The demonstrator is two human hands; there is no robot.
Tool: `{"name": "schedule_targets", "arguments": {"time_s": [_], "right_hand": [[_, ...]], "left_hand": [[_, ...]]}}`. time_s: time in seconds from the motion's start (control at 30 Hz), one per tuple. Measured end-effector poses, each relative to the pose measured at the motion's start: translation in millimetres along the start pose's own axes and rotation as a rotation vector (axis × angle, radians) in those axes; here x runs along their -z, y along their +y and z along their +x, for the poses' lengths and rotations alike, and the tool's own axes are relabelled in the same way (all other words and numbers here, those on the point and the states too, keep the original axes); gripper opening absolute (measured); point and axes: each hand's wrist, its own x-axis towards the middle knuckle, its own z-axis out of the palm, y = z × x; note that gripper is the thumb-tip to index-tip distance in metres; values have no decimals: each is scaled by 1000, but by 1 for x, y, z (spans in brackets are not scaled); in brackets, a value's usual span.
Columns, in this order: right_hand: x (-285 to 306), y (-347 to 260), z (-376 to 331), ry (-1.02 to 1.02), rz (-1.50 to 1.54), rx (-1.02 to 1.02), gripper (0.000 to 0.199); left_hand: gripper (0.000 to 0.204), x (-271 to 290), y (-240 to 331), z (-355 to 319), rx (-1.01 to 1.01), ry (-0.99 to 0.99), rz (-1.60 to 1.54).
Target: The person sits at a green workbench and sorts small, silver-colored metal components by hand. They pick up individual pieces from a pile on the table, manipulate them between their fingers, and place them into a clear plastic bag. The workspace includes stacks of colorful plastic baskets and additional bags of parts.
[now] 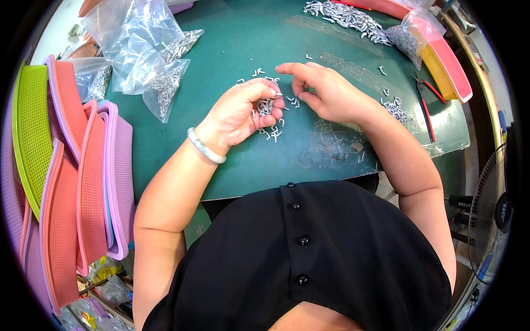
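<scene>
My left hand [243,107], with a pale bangle [206,145] at its wrist, is cupped round a clump of small silver metal pieces [265,106]. One piece sticks out by its thumb and fingertips. Just to the right hovers my right hand [329,91], forefinger stretched toward the left hand, the other fingers curled and the thumb apart from them; I see nothing in it. More small bent metal pieces [273,133] lie scattered on the green tabletop [232,171] under and around the left hand. A small pile of similar pieces [395,109] sits beyond my right wrist.
Red-handled pliers [425,113] lie at the right. A heap of larger silver pieces [348,19] is at the back, beside a pink and yellow basket [444,66]. Clear bags of metal parts [165,83] stand back left. Stacked plastic baskets [61,220] crowd the left; a fan [488,212] stands right.
</scene>
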Motion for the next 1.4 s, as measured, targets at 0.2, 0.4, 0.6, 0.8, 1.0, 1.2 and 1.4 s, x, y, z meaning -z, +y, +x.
{"name": "schedule_targets", "arguments": {"time_s": [0.2,0.4,0.6,0.8,1.0,1.2,1.4], "right_hand": [[-1,-5,1,-9,-22,-5,46],[-12,-1,3,40,7,-17,52],[-13,-1,3,118,10,55,50],[-6,-6,4,80,3,43,49],[-16,-3,5,39,0,-11,56],[-17,-5,3,71,-6,36,52],[-9,-15,4,241,129,198,53]], "left_hand": [[10,4,1,1,-5,-45,-88],[8,11,-1,5,4,-47,-114],[10,1,-1,1,-35,36,-5],[16,-3,0,-1,-32,64,45],[17,0,0,-1,-21,63,34],[17,-2,0,-1,-13,99,31],[17,-10,2,-6,41,58,118]]}}
